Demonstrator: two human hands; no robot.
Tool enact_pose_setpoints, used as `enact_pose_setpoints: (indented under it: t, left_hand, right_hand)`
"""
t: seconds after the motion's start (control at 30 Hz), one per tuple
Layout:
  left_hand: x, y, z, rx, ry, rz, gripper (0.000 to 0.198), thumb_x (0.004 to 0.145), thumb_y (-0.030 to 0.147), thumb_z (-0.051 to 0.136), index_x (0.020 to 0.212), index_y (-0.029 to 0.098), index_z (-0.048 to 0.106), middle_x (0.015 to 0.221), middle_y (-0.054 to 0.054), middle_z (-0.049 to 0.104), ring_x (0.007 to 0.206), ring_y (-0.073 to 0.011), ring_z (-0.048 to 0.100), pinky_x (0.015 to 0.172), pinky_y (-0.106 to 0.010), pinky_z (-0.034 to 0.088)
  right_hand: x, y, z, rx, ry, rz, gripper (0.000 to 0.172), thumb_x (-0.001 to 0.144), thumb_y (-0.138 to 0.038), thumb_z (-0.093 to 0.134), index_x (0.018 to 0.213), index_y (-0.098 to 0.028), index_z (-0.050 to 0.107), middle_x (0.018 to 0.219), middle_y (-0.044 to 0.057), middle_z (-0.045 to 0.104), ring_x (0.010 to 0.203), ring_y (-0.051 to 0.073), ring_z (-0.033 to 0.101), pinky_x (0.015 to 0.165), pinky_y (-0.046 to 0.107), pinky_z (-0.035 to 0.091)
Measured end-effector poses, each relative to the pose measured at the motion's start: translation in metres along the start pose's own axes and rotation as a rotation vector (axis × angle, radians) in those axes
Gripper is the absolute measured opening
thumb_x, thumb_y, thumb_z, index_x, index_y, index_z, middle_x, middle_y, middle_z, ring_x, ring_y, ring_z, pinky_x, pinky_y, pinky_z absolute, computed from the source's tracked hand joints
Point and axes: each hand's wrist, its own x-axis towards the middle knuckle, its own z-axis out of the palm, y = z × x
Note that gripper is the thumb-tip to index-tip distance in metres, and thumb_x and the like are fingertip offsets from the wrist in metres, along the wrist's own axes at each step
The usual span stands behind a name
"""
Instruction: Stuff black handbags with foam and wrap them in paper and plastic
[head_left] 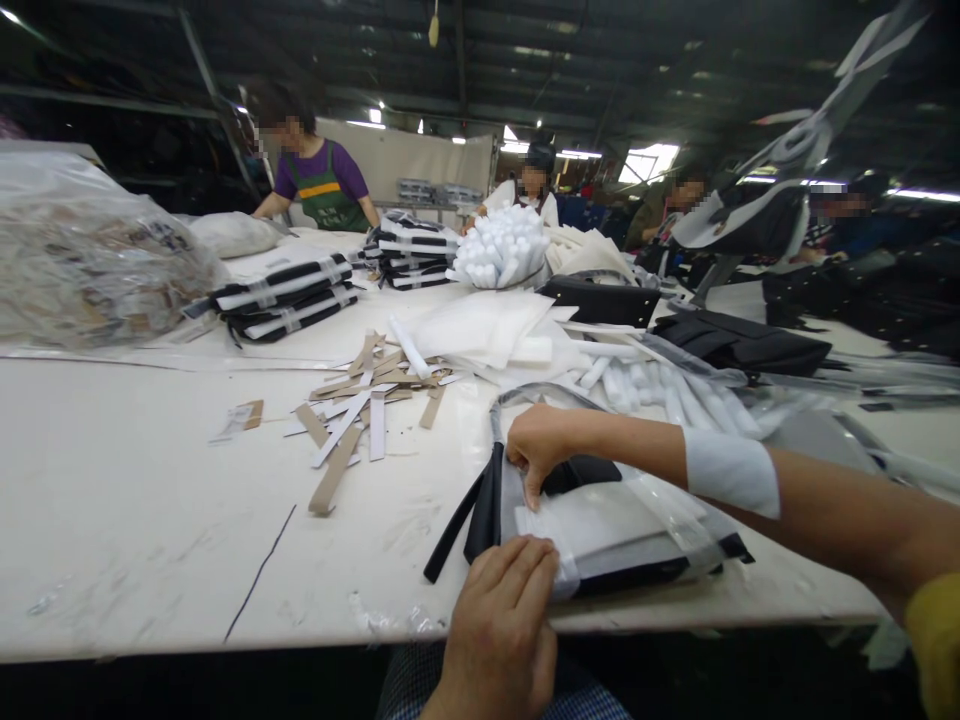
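A black and grey bag (pixel 487 515) lies flat at the table's front edge, with a grey strap loop at its top and a black strap end at its left. White foam sheets (pixel 607 520) and clear plastic lie over it. My left hand (pixel 499 625) is closed on the lower left corner of the foam and plastic. Above it, my right hand (pixel 541 445) reaches in from the right, fingers curled down and thumb pointing at the foam's upper left corner; whatever its fingertips hold is hidden. A white band wraps my right forearm.
Loose cardboard strips (pixel 349 435) lie left of the bag. Foam sheets (pixel 487 325) and foam rolls (pixel 637 385) are behind it. Bundled black bags (pixel 289 300) and a large plastic sack (pixel 90 255) stand at left. Several people work across the table (pixel 150 480).
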Motion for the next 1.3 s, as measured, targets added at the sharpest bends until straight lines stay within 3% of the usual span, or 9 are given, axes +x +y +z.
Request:
enact_pose_setpoints:
  t: [0.2,0.43,0.53,0.63,0.7,0.77,1.0,1.13,1.3]
  left_hand:
    - [0.0,-0.001,-0.001,0.066,0.002,0.023,0.063,0.069,0.003,0.044,0.13,0.013,0.055,0.132,-0.008,0.066,0.12,-0.0261,0.06,0.096,-0.045,0.055]
    - [-0.004,-0.002,0.006,0.134,0.085,0.073,0.063,0.069,0.002,0.044,0.129,0.015,0.056,0.129,-0.006,0.068,0.119,-0.0238,0.062,0.093,-0.042,0.055]
    - [-0.005,-0.003,0.011,0.114,0.106,0.053,0.064,0.069,0.003,0.044,0.13,0.016,0.056,0.129,-0.007,0.068,0.12,-0.0236,0.061,0.095,-0.041,0.054]
    - [-0.004,-0.002,0.01,0.119,0.105,0.055,0.063,0.069,0.002,0.044,0.129,0.016,0.057,0.128,-0.007,0.068,0.121,-0.0237,0.06,0.097,-0.04,0.053]
    - [-0.002,-0.001,0.008,0.123,0.117,0.052,0.063,0.069,0.001,0.044,0.128,0.016,0.058,0.127,-0.007,0.069,0.119,-0.0233,0.061,0.097,-0.04,0.052]
    - [-0.001,0.001,0.006,0.121,0.125,0.039,0.062,0.069,0.0,0.043,0.127,0.016,0.059,0.125,-0.007,0.069,0.118,-0.0226,0.062,0.096,-0.039,0.052]
    - [-0.007,0.0,0.012,0.089,0.108,-0.001,0.062,0.072,-0.001,0.042,0.13,0.017,0.057,0.128,-0.007,0.068,0.123,-0.0233,0.058,0.099,-0.041,0.051]
    - [-0.013,-0.002,0.016,0.094,0.078,-0.029,0.065,0.074,-0.001,0.043,0.134,0.018,0.054,0.131,-0.007,0.066,0.127,-0.0243,0.056,0.102,-0.044,0.051]
    - [-0.014,-0.003,0.018,0.102,0.09,-0.019,0.065,0.075,-0.001,0.042,0.136,0.019,0.053,0.132,-0.008,0.066,0.127,-0.0257,0.056,0.102,-0.047,0.051]
  right_hand:
    - [0.014,0.032,0.023,0.454,-0.003,0.08,0.048,0.051,-0.058,0.088,0.072,-0.018,0.071,0.057,-0.006,0.059,0.055,0.011,0.049,0.056,0.023,0.032]
    - [-0.001,0.031,0.037,0.569,0.245,0.141,0.03,0.087,-0.034,0.062,0.099,-0.009,0.074,0.085,0.007,0.073,0.075,0.017,0.063,0.069,0.024,0.045]
    - [-0.03,0.018,0.045,0.616,0.276,0.098,0.047,0.093,-0.043,0.054,0.128,-0.014,0.065,0.114,0.01,0.072,0.102,0.022,0.065,0.089,0.028,0.047]
    - [-0.051,0.005,0.053,0.611,0.226,0.029,0.093,0.078,-0.055,0.071,0.154,-0.015,0.035,0.148,0.013,0.05,0.133,0.03,0.048,0.112,0.036,0.033]
    - [-0.054,0.0,0.056,0.625,0.201,0.041,0.117,0.066,-0.057,0.08,0.158,-0.014,0.023,0.15,0.015,0.046,0.136,0.034,0.043,0.116,0.039,0.028]
    - [-0.049,-0.001,0.057,0.68,0.184,0.099,0.121,0.06,-0.059,0.084,0.157,-0.017,0.026,0.144,0.013,0.053,0.131,0.033,0.048,0.112,0.039,0.033]
    - [-0.026,0.007,0.055,0.925,0.177,0.237,0.078,0.05,-0.046,0.089,0.12,-0.021,0.067,0.112,0.005,0.069,0.102,0.024,0.061,0.084,0.028,0.046]
    - [-0.017,0.009,0.063,1.058,0.208,0.284,0.043,0.057,-0.035,0.084,0.096,-0.019,0.073,0.088,0.0,0.071,0.081,0.016,0.062,0.068,0.022,0.045]
    - [-0.008,0.006,0.068,1.104,0.256,0.353,0.025,0.063,-0.021,0.077,0.088,-0.018,0.073,0.077,-0.003,0.072,0.068,0.012,0.062,0.063,0.02,0.047]
